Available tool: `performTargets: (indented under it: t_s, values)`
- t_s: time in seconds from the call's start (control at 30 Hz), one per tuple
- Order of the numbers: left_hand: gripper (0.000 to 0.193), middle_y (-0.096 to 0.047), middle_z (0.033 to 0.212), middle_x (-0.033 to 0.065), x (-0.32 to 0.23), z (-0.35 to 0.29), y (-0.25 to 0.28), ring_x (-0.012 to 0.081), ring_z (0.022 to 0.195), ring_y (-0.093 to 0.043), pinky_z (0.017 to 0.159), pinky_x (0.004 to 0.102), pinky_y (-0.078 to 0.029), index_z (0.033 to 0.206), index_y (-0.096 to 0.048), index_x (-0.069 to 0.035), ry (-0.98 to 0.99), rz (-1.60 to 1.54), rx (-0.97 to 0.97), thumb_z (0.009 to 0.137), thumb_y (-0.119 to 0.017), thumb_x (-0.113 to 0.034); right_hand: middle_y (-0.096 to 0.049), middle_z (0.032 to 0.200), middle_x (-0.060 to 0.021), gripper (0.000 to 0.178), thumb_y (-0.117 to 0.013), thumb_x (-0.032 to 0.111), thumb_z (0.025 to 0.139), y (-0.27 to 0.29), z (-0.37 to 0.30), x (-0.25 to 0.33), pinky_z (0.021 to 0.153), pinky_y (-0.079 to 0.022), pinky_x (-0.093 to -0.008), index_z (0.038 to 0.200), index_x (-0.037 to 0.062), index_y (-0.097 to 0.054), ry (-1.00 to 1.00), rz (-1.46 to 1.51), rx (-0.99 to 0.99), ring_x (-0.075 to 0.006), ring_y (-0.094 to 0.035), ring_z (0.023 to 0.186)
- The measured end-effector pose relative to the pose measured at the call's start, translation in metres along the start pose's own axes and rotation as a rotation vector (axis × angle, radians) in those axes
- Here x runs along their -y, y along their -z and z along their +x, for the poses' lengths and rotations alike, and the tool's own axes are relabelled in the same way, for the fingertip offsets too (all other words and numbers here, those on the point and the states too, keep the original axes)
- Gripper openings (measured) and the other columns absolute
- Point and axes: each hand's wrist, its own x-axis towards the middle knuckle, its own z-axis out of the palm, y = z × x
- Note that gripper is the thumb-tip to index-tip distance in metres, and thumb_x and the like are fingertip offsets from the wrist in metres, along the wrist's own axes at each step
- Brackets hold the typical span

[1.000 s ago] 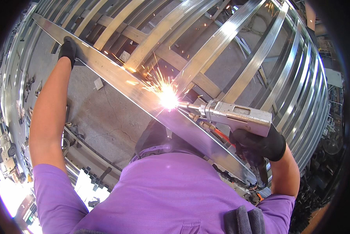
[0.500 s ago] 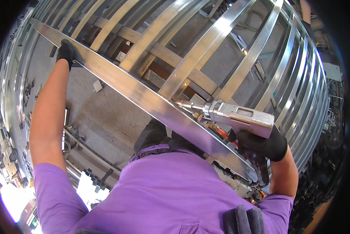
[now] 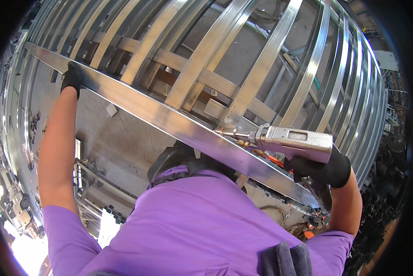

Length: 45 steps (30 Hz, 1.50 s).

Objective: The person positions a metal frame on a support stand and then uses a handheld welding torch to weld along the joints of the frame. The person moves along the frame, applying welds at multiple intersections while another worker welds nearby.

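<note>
In my right hand (image 3: 324, 171), gloved in black, is a silver handheld laser welding gun (image 3: 298, 141), my fingers closed round its grip. Its nozzle points left, with the tip at a joint where a crossbar (image 3: 248, 89) meets the wide, shiny metal rail (image 3: 144, 106). This rail runs slantwise across the near side of a large barred metal frame. Toward the rail's far left end, my black-gloved left hand (image 3: 71, 79) grips its edge; the fingertips are partly hidden. An orange-red hose or cable (image 3: 274, 160) shows under the gun.
Several parallel metal bars curve away to the right. A flat cross strip (image 3: 169, 60) passes beneath some of them. Under the frame lies concrete floor (image 3: 119, 138) with a small pale offcut (image 3: 111, 109). Cables (image 3: 280, 214) lie below the rail's right end.
The welding gun and my right hand have shifted right, the nozzle now farther along the rail. The frame's bars appear moved in the view. My left hand stays on the rail.
</note>
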Motion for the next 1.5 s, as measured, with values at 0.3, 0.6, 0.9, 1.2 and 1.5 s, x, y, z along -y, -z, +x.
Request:
performTargets:
  t_s: [0.3, 0.6, 0.9, 1.2, 1.5]
  values:
    - [0.087, -0.065, 0.138, 0.0314, -0.032, -0.046, 0.013, 0.0421, 0.127, -0.066, 0.105, 0.0488, -0.053, 0.135, -0.065, 0.009, -0.031, 0.019, -0.038, 0.106, -0.020, -0.059, -0.070, 0.090, -0.0054, 0.045, -0.079, 0.012, 0.091, 0.011, 0.007, -0.017, 0.062, -0.055, -0.0286, 0.132, -0.0008, -0.066, 0.005, 0.046, 0.009, -0.0126, -0.066, 0.070]
    - [0.081, -0.066, 0.138, 0.0282, -0.034, -0.046, 0.004, 0.0406, 0.132, -0.063, 0.110, 0.0494, -0.049, 0.134, -0.068, 0.004, 0.024, -0.105, -0.074, 0.105, -0.022, -0.056, -0.069, 0.090, -0.0051, 0.040, -0.077, 0.009, 0.091, 0.010, 0.014, -0.016, 0.062, -0.055, -0.0299, 0.129, -0.0004, -0.067, -0.011, 0.116, 0.037, -0.0128, -0.065, 0.072]
    - [0.089, -0.061, 0.143, 0.0305, -0.037, -0.053, 0.010, 0.0419, 0.134, -0.061, 0.112, 0.0477, -0.048, 0.138, -0.063, 0.008, 0.007, -0.049, -0.075, 0.105, -0.018, -0.061, -0.068, 0.089, -0.0040, 0.037, -0.077, 0.009, 0.093, 0.010, 0.017, -0.014, 0.063, -0.057, -0.0314, 0.127, 0.0004, -0.068, -0.023, 0.090, 0.051, -0.0127, -0.064, 0.072]
    - [0.089, -0.062, 0.141, 0.0311, -0.028, -0.048, 0.014, 0.0419, 0.134, -0.061, 0.111, 0.0483, -0.048, 0.137, -0.064, 0.007, 0.031, -0.145, -0.051, 0.106, -0.017, -0.062, -0.069, 0.089, -0.0037, 0.038, -0.078, 0.012, 0.092, 0.009, 0.013, -0.014, 0.062, -0.057, -0.0304, 0.127, 0.0003, -0.067, -0.013, 0.062, 0.048, -0.0123, -0.065, 0.071]
    - [0.081, -0.064, 0.138, 0.0312, -0.023, -0.031, 0.004, 0.0425, 0.132, -0.062, 0.111, 0.0502, -0.048, 0.135, -0.066, 0.003, -0.029, -0.023, -0.070, 0.107, -0.018, -0.056, -0.068, 0.087, -0.0033, 0.037, -0.078, 0.012, 0.091, 0.010, 0.013, -0.016, 0.060, -0.056, -0.0296, 0.124, -0.0002, -0.068, -0.023, 0.085, 0.049, -0.0119, -0.065, 0.068]
